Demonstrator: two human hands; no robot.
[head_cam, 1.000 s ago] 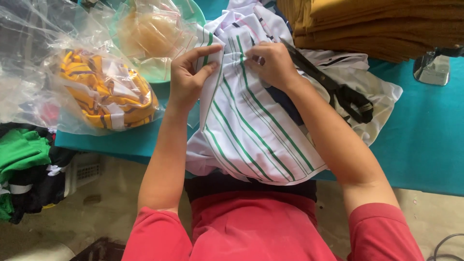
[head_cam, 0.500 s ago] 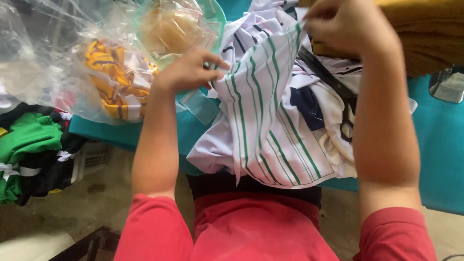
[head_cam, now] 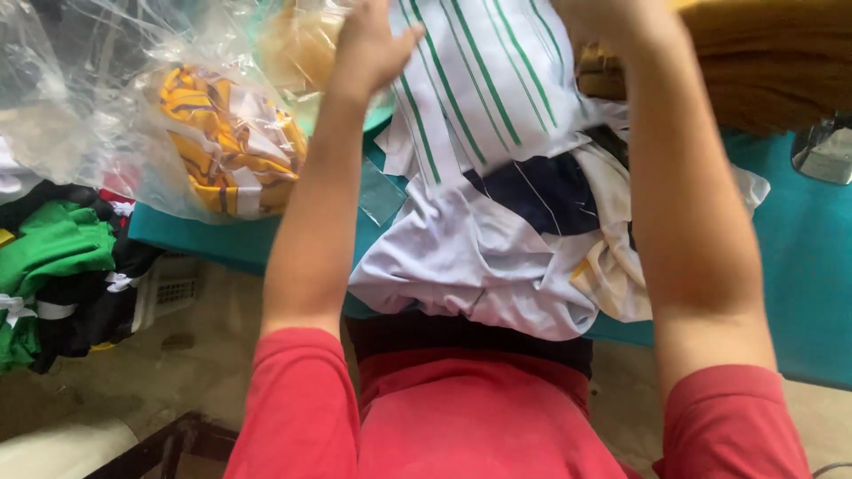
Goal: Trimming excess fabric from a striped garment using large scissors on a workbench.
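head view, looking down past red sleeves and two raised forearms. below the hands a heap of white and navy garments (head_cam: 497, 257) spills over the teal table (head_cam: 799, 284). left hand (head_cam: 371, 44), fingers spread, touches the lifted white shirt with green stripes (head_cam: 479, 80). right hand (head_cam: 612, 22) grips its upper edge; its fingers are cut off, grip unclear. left of the left hand lies a clear bag of yellow clothes (head_cam: 222, 133).

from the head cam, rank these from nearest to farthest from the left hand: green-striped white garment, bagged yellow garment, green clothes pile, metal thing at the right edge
1. The green-striped white garment, touching the left hand on its right.
2. The bagged yellow garment, lower left of the hand on the teal table.
3. The green clothes pile, far lower left, below the table edge.
4. The metal thing, at the far right edge.
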